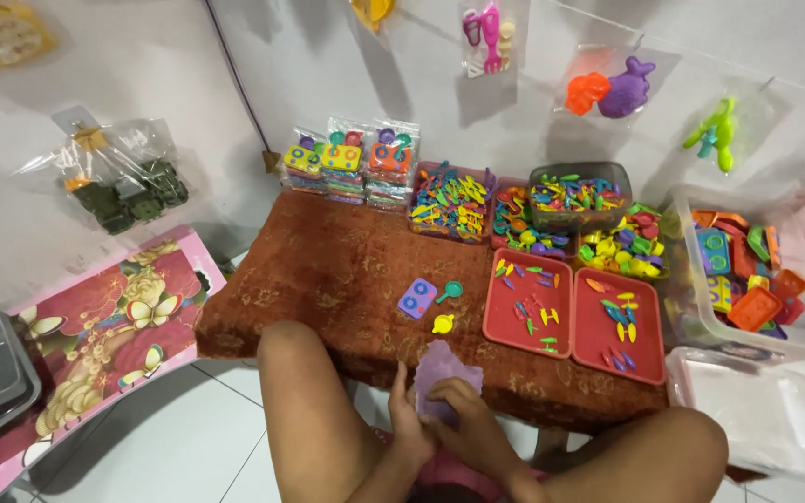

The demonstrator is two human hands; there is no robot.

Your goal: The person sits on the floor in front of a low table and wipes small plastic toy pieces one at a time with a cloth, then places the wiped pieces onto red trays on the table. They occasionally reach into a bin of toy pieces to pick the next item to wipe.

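Both hands (444,424) grip a purple bag (447,371) — toys beyond.

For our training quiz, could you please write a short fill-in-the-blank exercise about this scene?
1. Both hands hold a piece coloured ____.
2. The two flat trays holding small pieces are coloured ____.
3. The small yellow cup lies on the brown ____.

Missing words: purple; red; cloth

Low table (328,270) w/ brown cloth: 2 red trays (525,328), purple toy piece (416,298), yellow piece (443,324), toy tubs (449,200) at back.
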